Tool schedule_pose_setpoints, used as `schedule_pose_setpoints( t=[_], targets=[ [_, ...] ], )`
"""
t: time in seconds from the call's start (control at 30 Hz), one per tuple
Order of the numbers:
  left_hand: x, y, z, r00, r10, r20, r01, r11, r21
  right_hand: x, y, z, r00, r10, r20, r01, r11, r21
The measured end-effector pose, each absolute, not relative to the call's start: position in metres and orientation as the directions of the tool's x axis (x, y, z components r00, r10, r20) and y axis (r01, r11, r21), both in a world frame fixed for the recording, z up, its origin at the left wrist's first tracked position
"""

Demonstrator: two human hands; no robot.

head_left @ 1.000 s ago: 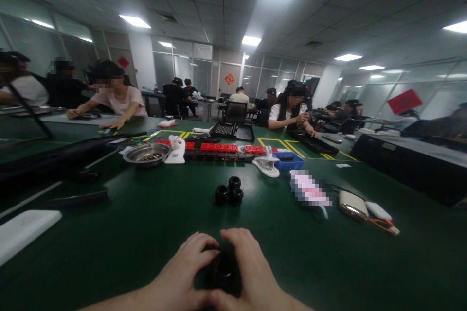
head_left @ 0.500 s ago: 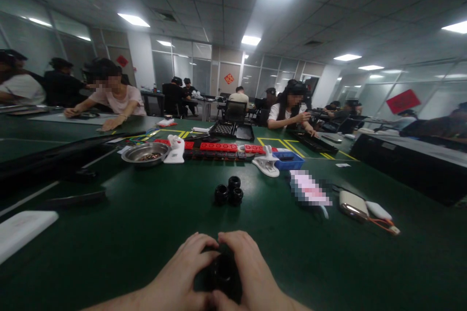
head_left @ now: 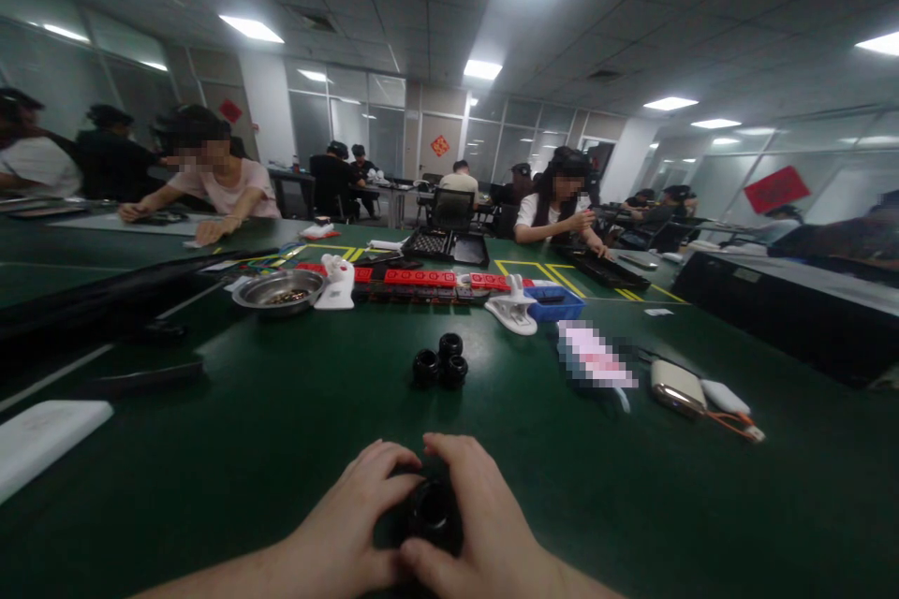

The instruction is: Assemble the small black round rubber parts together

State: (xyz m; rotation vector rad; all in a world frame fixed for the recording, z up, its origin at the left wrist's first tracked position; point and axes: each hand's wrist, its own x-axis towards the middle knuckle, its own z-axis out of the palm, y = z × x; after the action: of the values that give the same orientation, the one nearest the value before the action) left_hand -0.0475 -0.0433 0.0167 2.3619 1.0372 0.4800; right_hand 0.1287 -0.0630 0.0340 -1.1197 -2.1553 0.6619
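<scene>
Near the front of the green table, my left hand (head_left: 361, 507) and my right hand (head_left: 484, 515) curl around a glossy black ring-shaped piece (head_left: 434, 507). Its round hole faces up toward me. Both thumbs lie at its near side, and the fingers arch over its far side with a small gap between the two index fingertips. The lower part of the piece is hidden by my hands. Farther out stands a tight cluster of three similar black ring-shaped pieces (head_left: 441, 363), touching each other.
Beyond the cluster lie a metal bowl (head_left: 245, 299) with small parts, white clamps (head_left: 335, 285), a long red-topped strip (head_left: 421, 277) and a blue bin (head_left: 572, 304). A pale device (head_left: 678, 384) lies right, a white block (head_left: 49, 440) left. Two co-workers sit across the table.
My hands have opened slightly around the black ring-shaped piece, so more of its top and hole shows. The cluster has stayed in place.
</scene>
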Motion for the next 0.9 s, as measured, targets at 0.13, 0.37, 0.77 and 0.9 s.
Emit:
schedule_pose_setpoints(
  t=[0.13, 0.37, 0.77, 0.9],
  targets=[
    [-0.0465, -0.0451, 0.0221, 0.637, 0.765, 0.095, 0.589, -0.562, 0.581, 0.1275, -0.0631, 0.0320, -0.421, 0.877, 0.231, 0.598, 0.460, -0.656],
    [-0.0453, -0.0445, 0.0226, 0.635, 0.764, 0.114, 0.572, -0.564, 0.596, 0.1320, -0.0624, 0.0314, -0.572, 0.741, 0.353, 0.390, 0.624, -0.677],
    [-0.0460, -0.0440, 0.0215, 0.637, 0.764, 0.103, 0.577, -0.561, 0.594, 0.1318, -0.0637, 0.0306, -0.561, 0.763, 0.321, 0.402, 0.590, -0.701],
    [-0.0466, -0.0430, 0.0207, 0.656, 0.749, 0.096, 0.569, -0.573, 0.590, 0.1296, -0.0625, 0.0327, -0.501, 0.825, 0.263, 0.512, 0.527, -0.678]
  ],
)
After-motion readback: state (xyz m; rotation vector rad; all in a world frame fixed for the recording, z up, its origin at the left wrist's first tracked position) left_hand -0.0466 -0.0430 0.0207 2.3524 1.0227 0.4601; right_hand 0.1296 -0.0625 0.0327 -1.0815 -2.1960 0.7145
